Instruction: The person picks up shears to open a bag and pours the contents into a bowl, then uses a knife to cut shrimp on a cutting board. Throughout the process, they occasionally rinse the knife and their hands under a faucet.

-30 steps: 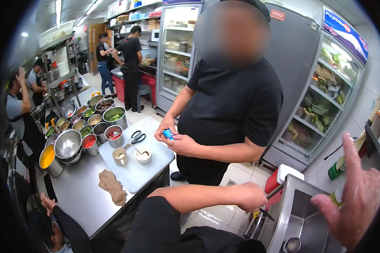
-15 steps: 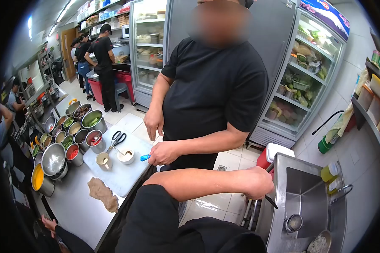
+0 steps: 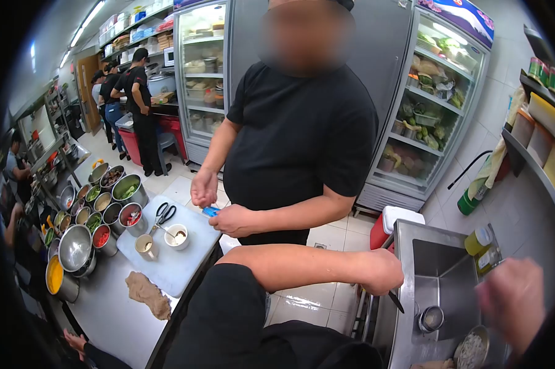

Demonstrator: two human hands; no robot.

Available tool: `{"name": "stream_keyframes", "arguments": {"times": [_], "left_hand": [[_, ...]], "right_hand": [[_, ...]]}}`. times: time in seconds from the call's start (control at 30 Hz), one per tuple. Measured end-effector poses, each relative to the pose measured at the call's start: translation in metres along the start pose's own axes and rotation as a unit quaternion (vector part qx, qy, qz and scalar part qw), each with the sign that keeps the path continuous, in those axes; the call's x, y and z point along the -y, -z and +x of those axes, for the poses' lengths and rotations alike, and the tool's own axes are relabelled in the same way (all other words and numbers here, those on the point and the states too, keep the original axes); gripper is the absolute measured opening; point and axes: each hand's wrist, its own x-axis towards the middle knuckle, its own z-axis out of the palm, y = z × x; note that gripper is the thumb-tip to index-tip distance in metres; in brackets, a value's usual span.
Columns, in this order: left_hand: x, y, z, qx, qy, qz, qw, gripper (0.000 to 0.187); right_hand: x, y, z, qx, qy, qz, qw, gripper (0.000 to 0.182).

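My left arm reaches across to the right, and my left hand [image 3: 382, 272] is closed around a knife [image 3: 396, 301]. A dark pointed end of it sticks out below the fist, beside the left rim of the steel sink [image 3: 403, 258]; the rest is mostly covered by my fingers. At the far right my right hand [image 3: 512, 302] is raised over the sink's right side, smeared by motion, so its fingers cannot be made out. Below it stands a bowl of white pieces [image 3: 472, 350]. A small round metal container [image 3: 431, 319] sits in the basin.
Facing me, a person [image 3: 302, 135] holds a small blue item [image 3: 211, 211]. Left, a white cutting board [image 3: 182, 258] bears black-handled scissors [image 3: 165, 213], a mug [image 3: 146, 247] and a white bowl [image 3: 177, 237]. A brown cloth [image 3: 148, 295] and several metal ingredient pots [image 3: 130, 189] are nearby.
My right hand has come into view at the right, over the sink. My left hand still grips the knife. The facing person's hands have moved closer together around the blue item.
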Motion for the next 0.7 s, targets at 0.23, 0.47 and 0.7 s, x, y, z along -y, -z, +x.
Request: {"name": "stream_keyframes", "arguments": {"times": [0.23,0.47,0.7], "left_hand": [[-0.010,0.017,0.014,-0.035,0.027,0.070,0.997,0.016],[-0.037,0.062,-0.004,-0.170,0.093,0.157,0.968,0.014],[-0.061,0.072,0.001,-0.158,0.106,0.148,0.971,0.015]], "right_hand": [[0.065,0.018,0.005,0.084,0.169,0.107,0.976,0.046],[-0.004,0.011,0.006,0.235,-0.193,0.019,0.953,0.062],[-0.114,-0.057,-0.073,0.087,-0.223,-0.070,0.968,0.042]]}}
